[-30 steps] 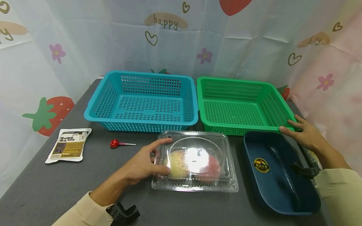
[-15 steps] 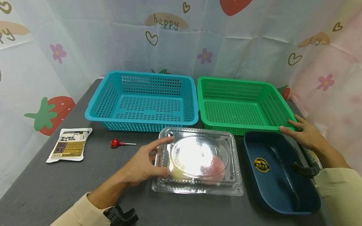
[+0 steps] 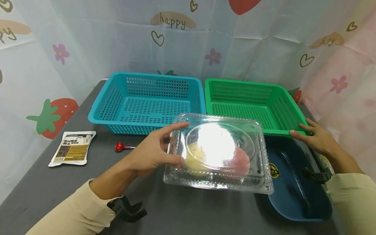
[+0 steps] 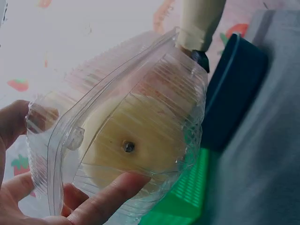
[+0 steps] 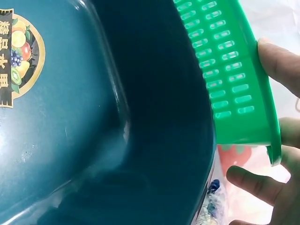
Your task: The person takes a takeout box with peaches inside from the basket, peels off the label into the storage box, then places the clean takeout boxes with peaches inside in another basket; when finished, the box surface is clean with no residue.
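My left hand (image 3: 155, 151) holds a clear plastic clamshell box (image 3: 223, 181) by its left end, thumb in front and fingers behind. Raised above the table and tilted, the box contains a round pale-yellow fruit-like thing (image 4: 136, 140) with a dark dimple, and a pink one (image 3: 239, 161). Glare on the lid hides part of them. At the near right corner of the green basket (image 3: 241, 112), my right hand (image 3: 318, 138) rests with fairly straight, spread fingers touching the rim. Below that hand stands a dark blue tray (image 3: 296, 192), its left side covered by the box.
A blue basket (image 3: 152, 112) stands at the back left, beside the green one. On the grey table (image 3: 117, 182) lie a red lollipop (image 3: 119, 147) and a white-and-gold packet (image 3: 71, 148). A partly hidden printed packet (image 5: 211, 204) is right of the tray. A patterned curtain (image 3: 132, 45) hangs behind.
My left hand has lifted the clamshell box off the table and moved it up and to the right, partly over the blue tray. The right hand has stayed at the green basket.
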Demonstrator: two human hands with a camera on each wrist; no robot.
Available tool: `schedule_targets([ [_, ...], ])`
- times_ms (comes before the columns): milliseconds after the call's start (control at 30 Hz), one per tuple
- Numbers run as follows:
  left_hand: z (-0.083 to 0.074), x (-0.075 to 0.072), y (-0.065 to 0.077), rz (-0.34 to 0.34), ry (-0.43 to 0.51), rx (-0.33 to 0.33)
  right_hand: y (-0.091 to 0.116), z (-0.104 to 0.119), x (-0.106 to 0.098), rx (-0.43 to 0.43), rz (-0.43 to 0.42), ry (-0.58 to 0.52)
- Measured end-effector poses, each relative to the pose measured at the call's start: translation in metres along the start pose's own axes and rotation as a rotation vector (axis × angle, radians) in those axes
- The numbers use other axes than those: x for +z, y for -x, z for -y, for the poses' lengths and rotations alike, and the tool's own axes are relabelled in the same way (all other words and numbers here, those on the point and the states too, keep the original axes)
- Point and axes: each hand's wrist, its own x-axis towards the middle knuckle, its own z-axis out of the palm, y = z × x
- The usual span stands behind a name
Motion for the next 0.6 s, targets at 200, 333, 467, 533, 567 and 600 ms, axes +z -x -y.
schedule_targets([
  [200,-0.022,0.005,-0.018,-0.024,-0.056,0.015,-0.001,0.001,-0.002,0.004,0.01,0.017],
  [333,-0.031,0.01,-0.033,-0.037,-0.053,0.021,0.0,0.001,-0.002,-0.003,0.004,0.023],
  [467,-0.04,0.015,-0.046,-0.056,-0.052,0.022,-0.001,0.0,0.001,-0.025,-0.017,0.033],
  [533,-0.045,0.018,-0.053,-0.059,-0.06,0.025,-0.002,-0.002,0.002,-0.05,-0.038,0.036],
  [567,-0.047,0.019,-0.057,-0.062,-0.068,0.03,-0.003,-0.004,0.003,-0.072,-0.055,0.035],
  [600,-0.05,0.02,-0.062,-0.063,-0.069,0.033,-0.004,-0.005,0.003,-0.086,-0.068,0.027],
])
